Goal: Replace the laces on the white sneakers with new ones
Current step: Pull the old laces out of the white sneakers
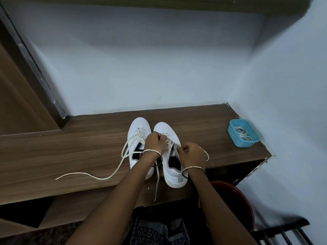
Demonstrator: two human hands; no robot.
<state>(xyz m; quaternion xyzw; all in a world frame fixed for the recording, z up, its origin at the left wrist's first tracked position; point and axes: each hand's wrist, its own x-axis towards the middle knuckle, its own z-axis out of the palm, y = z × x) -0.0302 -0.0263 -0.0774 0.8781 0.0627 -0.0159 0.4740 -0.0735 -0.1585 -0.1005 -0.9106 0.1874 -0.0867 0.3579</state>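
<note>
Lace (169, 143) likely soft, limp, light; best pinched near tip. Left hand (155, 141), right hand (192, 153) both curled, pinching it above right sneaker (175, 181).

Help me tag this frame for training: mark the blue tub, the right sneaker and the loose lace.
blue tub (247, 141), head view, on its near wall.
right sneaker (163, 128), head view, on its toe cap.
loose lace (79, 173), head view, on its curved stretch near the free end.
</note>
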